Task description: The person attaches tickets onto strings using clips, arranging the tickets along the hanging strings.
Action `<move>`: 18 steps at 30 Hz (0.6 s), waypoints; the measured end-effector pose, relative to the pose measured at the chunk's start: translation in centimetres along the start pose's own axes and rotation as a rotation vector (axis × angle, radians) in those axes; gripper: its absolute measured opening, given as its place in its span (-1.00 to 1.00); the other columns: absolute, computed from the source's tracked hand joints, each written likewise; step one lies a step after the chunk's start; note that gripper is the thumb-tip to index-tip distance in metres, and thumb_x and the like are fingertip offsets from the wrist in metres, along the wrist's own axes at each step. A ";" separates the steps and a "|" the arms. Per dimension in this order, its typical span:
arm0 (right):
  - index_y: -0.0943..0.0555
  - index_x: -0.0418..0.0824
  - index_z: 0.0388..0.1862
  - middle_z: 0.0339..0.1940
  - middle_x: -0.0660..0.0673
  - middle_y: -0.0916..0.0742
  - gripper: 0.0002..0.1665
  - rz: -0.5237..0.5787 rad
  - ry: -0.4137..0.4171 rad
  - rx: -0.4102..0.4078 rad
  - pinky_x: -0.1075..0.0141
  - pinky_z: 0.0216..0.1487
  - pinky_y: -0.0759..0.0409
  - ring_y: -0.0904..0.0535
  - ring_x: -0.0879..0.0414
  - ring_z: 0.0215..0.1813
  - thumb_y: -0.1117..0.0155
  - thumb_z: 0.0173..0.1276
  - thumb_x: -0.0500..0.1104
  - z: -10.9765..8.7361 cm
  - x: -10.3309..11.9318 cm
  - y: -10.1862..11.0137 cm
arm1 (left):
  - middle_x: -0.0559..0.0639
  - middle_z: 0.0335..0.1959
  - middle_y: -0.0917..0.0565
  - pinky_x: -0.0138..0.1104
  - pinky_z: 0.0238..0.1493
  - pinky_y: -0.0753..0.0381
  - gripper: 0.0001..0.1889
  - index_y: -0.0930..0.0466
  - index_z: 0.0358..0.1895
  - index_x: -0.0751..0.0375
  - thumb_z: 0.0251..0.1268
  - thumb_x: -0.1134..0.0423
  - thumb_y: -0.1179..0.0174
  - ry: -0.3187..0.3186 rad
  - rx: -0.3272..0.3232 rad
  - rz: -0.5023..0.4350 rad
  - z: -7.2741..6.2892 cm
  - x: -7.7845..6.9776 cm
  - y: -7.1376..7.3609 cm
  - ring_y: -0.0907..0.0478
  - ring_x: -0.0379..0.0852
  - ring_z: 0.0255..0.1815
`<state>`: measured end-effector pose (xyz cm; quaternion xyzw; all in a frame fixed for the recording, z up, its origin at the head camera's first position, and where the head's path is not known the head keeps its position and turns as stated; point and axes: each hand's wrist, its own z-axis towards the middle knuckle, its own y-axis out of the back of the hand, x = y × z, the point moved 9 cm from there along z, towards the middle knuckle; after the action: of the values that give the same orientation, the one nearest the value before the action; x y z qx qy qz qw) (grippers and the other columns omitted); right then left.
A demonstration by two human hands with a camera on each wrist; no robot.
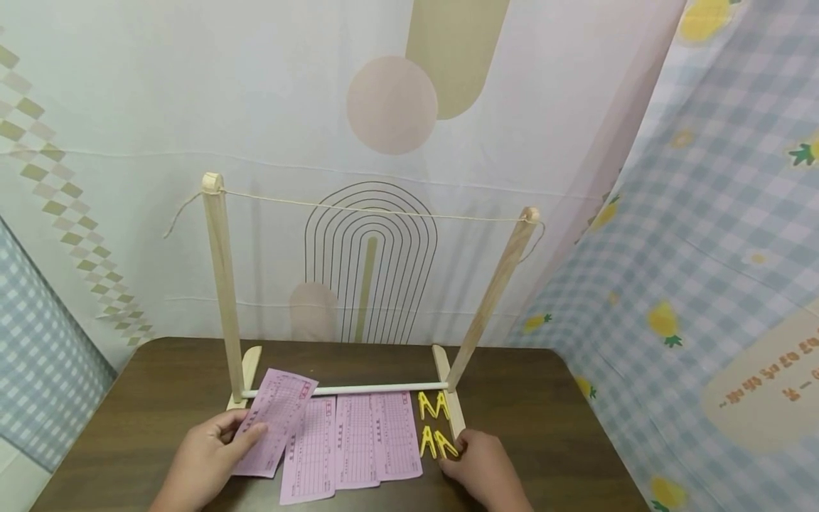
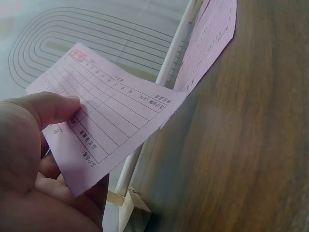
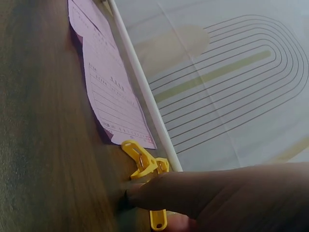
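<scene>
My left hand [image 1: 203,455] grips a pink printed slip [image 1: 276,419], thumb on its face and fingers behind. In the left wrist view the slip [image 2: 108,113] tilts up off the table, with the thumb across its printed grid. More pink slips [image 1: 365,441] lie overlapping to its right. At the right, my right hand [image 1: 483,466] pinches the end of a yellow clothespin [image 1: 446,444] between thumb and forefinger. Other yellow clothespins [image 1: 426,442] lie beside it. In the right wrist view the forefinger partly hides the yellow clothespins [image 3: 140,157].
A wooden frame stands on the brown table [image 1: 531,419], with a left post [image 1: 222,284], a right post [image 1: 493,299] and a white rod [image 1: 377,389] low between them. A thin string [image 1: 371,210] runs between the post tops. Patterned cloth [image 1: 256,107] hangs behind.
</scene>
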<state>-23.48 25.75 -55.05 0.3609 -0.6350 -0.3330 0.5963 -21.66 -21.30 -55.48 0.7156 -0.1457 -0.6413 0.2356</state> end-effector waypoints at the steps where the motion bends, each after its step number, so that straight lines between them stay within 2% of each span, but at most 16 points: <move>1: -0.55 -0.10 -0.47 -0.60 0.10 -0.51 -0.52 0.004 0.006 0.002 0.34 -0.49 -0.36 -0.39 0.20 -0.52 -0.78 0.17 -0.02 0.0 -0.1 0.0 | 0.15 0.12 -0.90 -0.43 -0.13 -0.74 -0.42 -0.81 0.29 0.19 0.49 -0.19 -0.51 0.000 -0.001 -0.005 0.0 0.0 0.0 -0.74 -0.36 -0.05; 6: -0.63 -0.09 -0.39 -0.53 0.08 -0.59 -0.65 0.016 0.025 -0.007 0.34 -0.44 -0.42 -0.44 0.20 -0.48 -0.73 0.19 -0.08 0.1 -0.2 0.4 | 0.15 0.10 -0.90 -0.43 -0.15 -0.75 -0.45 -0.81 0.28 0.22 0.50 -0.14 -0.51 -0.007 -0.012 -0.035 -0.1 -0.2 0.2 -0.74 -0.39 -0.10; 11: -0.69 -0.06 -0.33 -0.40 0.06 -0.67 -0.77 0.006 0.029 -0.081 0.32 -0.29 -0.54 -0.52 0.21 -0.35 -0.63 0.10 -0.19 0.3 -0.3 1.4 | 0.22 0.19 -0.88 -0.44 -0.15 -0.77 -0.43 -0.78 0.31 0.27 0.55 -0.13 -0.48 -0.017 -0.020 -0.055 0.0 -0.4 0.2 -0.74 -0.41 -0.10; 18: -0.81 -0.12 -0.10 -0.26 0.01 -0.79 -0.62 0.072 0.029 -0.197 0.40 -0.32 -0.59 -0.60 0.31 -0.35 -0.66 0.06 -0.26 0.3 -0.2 2.9 | 0.22 0.18 -0.88 -0.42 -0.19 -0.78 -0.45 -0.77 0.29 0.30 0.56 -0.10 -0.47 -0.025 -0.036 -0.071 0.0 -0.5 0.2 -0.75 -0.40 -0.15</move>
<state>-23.93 27.42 -52.74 0.2821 -0.6029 -0.3669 0.6499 -21.69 -21.24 -54.92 0.7078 -0.1113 -0.6607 0.2237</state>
